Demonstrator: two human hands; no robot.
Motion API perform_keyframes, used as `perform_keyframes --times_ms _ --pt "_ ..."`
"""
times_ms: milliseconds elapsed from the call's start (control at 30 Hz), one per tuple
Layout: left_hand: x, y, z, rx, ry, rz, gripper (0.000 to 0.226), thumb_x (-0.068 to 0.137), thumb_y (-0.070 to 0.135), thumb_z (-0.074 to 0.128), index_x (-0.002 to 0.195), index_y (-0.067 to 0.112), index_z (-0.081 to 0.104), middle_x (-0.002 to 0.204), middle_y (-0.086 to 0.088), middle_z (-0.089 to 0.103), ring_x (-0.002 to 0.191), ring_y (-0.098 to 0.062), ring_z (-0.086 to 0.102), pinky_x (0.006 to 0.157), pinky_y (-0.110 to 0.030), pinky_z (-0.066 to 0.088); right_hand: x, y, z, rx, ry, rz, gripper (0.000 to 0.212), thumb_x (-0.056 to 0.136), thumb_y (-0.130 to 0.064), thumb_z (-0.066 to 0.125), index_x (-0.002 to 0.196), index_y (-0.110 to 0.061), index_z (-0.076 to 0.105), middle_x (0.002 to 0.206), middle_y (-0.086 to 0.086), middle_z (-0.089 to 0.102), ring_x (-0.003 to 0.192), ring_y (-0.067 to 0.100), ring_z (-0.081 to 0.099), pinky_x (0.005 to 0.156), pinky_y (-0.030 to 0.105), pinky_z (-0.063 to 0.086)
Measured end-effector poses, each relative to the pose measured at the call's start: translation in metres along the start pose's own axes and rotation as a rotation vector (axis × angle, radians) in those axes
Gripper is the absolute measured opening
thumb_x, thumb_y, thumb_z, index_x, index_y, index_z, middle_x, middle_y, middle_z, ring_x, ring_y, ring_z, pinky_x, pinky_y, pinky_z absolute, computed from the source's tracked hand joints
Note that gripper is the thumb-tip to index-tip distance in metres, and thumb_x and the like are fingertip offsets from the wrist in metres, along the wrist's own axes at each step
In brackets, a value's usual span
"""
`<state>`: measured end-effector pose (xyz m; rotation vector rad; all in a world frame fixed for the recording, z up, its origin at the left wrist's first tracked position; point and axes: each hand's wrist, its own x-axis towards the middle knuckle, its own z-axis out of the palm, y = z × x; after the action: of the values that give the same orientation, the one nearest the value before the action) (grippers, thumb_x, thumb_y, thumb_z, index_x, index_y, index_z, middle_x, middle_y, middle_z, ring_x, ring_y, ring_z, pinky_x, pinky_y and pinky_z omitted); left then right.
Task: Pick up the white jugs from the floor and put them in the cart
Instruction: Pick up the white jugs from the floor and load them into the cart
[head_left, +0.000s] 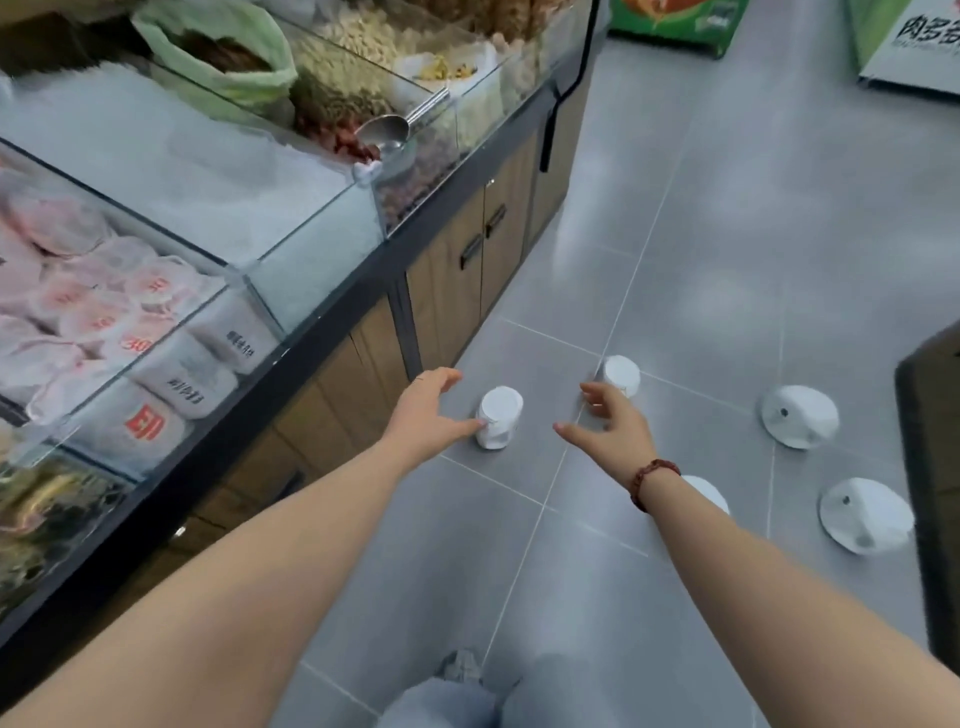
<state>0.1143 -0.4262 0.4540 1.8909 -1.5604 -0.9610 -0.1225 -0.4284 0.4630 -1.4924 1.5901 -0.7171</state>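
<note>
Reach step, nothing lifted yet. Left hand (431, 410) spread, empty, fingertips just beside nearest white jug (500, 418) on floor (727, 260). Right hand (615, 428) spread, empty; second jug (621, 375) just beyond its fingers. Next move probably calls for closing round each jug.

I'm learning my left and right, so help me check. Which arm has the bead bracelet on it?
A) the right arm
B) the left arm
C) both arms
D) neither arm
A: the bead bracelet goes round the wrist just behind the right hand, while the wrist behind the left hand is bare.
</note>
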Motion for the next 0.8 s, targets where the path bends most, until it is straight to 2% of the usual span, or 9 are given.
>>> perform_keyframes --times_ms 233,433,533,633,800 --pt "0.118 0.0 0.023 -0.052 0.017 -0.085 0.074 0.071 0.029 0.084 0.134 0.021 0.046 0.135 0.002 0.051 0.109 -0.004 0.045 0.091 -0.022 0.037 0.137 0.018 -0.019 -0.03 -0.061 0.062 0.058 0.079 -0.022 0.075 0.13 -0.014 0.049 0.117 0.0 0.051 0.106 0.013 0.048 0.091 0.023 0.037" --pt "0.216 -0.019 0.074 -0.134 0.099 -0.263 0.076 0.069 0.022 0.085 0.135 0.014 0.047 0.133 -0.003 0.052 0.116 -0.011 0.048 0.096 -0.03 0.043 0.275 0.07 -0.015 -0.063 -0.205 0.117 0.057 0.081 -0.026 0.074 0.13 -0.014 0.048 0.118 -0.002 0.052 0.108 0.017 0.052 0.091 0.026 0.04" --pt "0.249 -0.04 0.104 -0.149 0.101 -0.339 0.078 0.068 0.018 0.085 0.135 0.008 0.047 0.134 -0.008 0.05 0.124 -0.02 0.048 0.102 -0.027 0.037 0.325 0.096 -0.002 -0.065 -0.266 0.161 0.057 0.081 -0.027 0.074 0.13 -0.017 0.048 0.12 -0.002 0.052 0.109 0.018 0.052 0.094 0.03 0.043" --pt "0.275 -0.07 0.133 -0.172 0.078 -0.449 0.081 0.068 0.019 0.085 0.138 0.012 0.044 0.138 -0.005 0.047 0.129 -0.018 0.044 0.107 -0.029 0.035 0.368 0.128 0.019 -0.096 -0.34 0.188 0.06 0.081 -0.027 0.074 0.132 -0.018 0.046 0.124 -0.003 0.051 0.11 0.015 0.05 0.091 0.026 0.04" --pt "0.31 -0.138 0.188 -0.162 0.054 -0.493 0.09 0.066 0.025 0.087 0.142 0.018 0.039 0.143 -0.004 0.043 0.132 -0.017 0.041 0.109 -0.034 0.036 0.422 0.198 0.07 -0.159 -0.452 0.188 0.068 0.077 -0.025 0.077 0.136 -0.018 0.043 0.136 -0.001 0.048 0.115 0.017 0.05 0.093 0.028 0.041"
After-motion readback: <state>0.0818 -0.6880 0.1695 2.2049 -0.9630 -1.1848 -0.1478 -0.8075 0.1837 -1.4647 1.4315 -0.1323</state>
